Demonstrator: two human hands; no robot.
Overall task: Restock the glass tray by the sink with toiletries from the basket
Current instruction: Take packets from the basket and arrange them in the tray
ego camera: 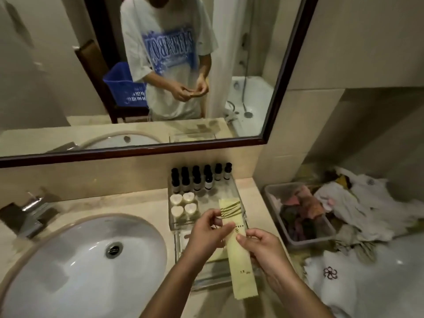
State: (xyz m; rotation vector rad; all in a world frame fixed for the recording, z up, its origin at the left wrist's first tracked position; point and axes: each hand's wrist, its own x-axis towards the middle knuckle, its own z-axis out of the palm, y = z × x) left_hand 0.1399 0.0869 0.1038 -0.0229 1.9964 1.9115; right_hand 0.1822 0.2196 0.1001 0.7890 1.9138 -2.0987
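Both hands share one long pale-yellow packet (241,260).
Left hand (207,228): grip is a pinch, thumb and fingertips closed on the packet's far part, beside the gold stripes.
Right hand (263,251): thumb on top, fingers curled under the right edge at mid-length.
The packet runs lengthwise. Its far end is over the near right part of the glass tray (235,189), and its near end points toward the person.

The tray sits on the beige stone bench (137,200), just right of the white oval sink (75,267).
Small dark-capped bottles (197,177) stand in rows at the tray's far side. Four white heart-shaped pieces (181,204) sit at its near left.
A square chrome tap (29,212) is at the far left of the basin.

Right of the bench and lower down is a grey tub (273,198) of coloured cloths. White towels (358,203) are heaped around it.
A dark-framed mirror (275,99) hangs above the bench. Its reflection shows a blue basket (124,86) behind the person.
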